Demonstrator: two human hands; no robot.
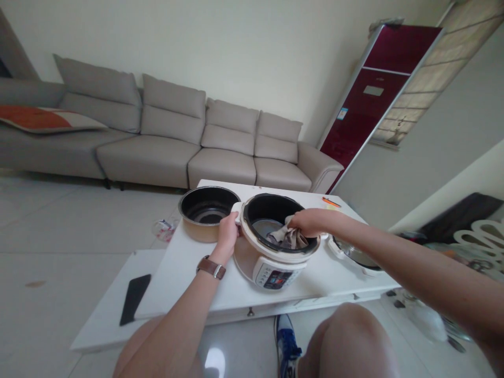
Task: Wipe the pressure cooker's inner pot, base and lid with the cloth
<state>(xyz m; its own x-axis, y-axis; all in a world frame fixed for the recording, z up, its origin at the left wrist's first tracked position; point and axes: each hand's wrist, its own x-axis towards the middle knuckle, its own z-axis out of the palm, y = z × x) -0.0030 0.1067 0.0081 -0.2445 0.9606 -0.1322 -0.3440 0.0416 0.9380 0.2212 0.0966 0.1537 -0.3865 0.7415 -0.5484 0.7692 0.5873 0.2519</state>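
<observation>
A white electric pressure cooker [246, 257] with a control panel on its front stands lidless on the white table. My left hand [228, 231] is closed around the handle on its left side. Inside the cooker's dark opening, my right hand [307, 223] grips a crumpled greyish-brown cloth [289, 237] that touches the inner wall; some fingertips are hidden by the cloth. The removed inner pot [200, 231], gold outside and black inside, sits just left of the cooker. To the right, partly behind my right forearm, lies the cooker lid [354, 254].
The white table [189, 278] has drawers along its front and a lower shelf at left with a dark flat object [135, 299]. An orange pen-like tool [331, 202] lies at the back right. Behind stands a grey sofa [224, 163].
</observation>
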